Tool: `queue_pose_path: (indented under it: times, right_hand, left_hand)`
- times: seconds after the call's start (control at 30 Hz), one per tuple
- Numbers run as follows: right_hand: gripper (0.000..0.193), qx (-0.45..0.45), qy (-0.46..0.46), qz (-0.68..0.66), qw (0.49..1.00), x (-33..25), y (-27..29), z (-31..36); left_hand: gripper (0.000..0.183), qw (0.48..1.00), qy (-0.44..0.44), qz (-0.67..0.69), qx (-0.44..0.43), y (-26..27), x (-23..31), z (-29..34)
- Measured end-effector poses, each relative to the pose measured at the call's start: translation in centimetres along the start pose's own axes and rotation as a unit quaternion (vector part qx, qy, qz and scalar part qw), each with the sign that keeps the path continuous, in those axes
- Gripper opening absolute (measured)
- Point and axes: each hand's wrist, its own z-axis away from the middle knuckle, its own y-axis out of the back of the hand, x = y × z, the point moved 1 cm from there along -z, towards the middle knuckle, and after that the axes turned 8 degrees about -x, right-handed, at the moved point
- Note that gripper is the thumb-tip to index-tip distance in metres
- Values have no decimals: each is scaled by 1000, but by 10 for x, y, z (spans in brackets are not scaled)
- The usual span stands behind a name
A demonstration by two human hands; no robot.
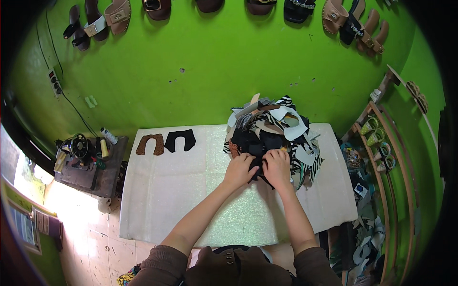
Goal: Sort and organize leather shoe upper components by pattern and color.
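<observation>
While both forearms reach across the white bench (191, 200), the left hand (240, 169) and right hand (278, 167) pinch a black piece (257, 151) at the scrap pile's (276, 128) near edge, best lifted gently, with 2 cut-outs (167, 142) lying beyond.

Scrap pile (272, 128) at table (167, 200) right-rear; two cut pieces (166, 142) left-rear, apparently touching.

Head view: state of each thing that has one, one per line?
left hand: closed on a black piece at the pile's near edge
right hand: gripping the same black piece
pile of cut pieces: heaped, untidy
brown U-shaped piece: flat, apart from the pile
black U-shaped piece: flat beside it
sewing machine: unattended
</observation>
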Motion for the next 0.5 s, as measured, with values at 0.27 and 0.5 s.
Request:
queue_pose_path:
  times: [0.27,0.5]
  right_hand:
    - [24,-195,-111,-460,859,-8,7,-26]
    - [27,-281,-43,-514,809,-19,7,-27]
  left_hand:
    - [25,959,127,254,14,33,-4,6]
    - [27,889,188,409,-81,67,-37,23]
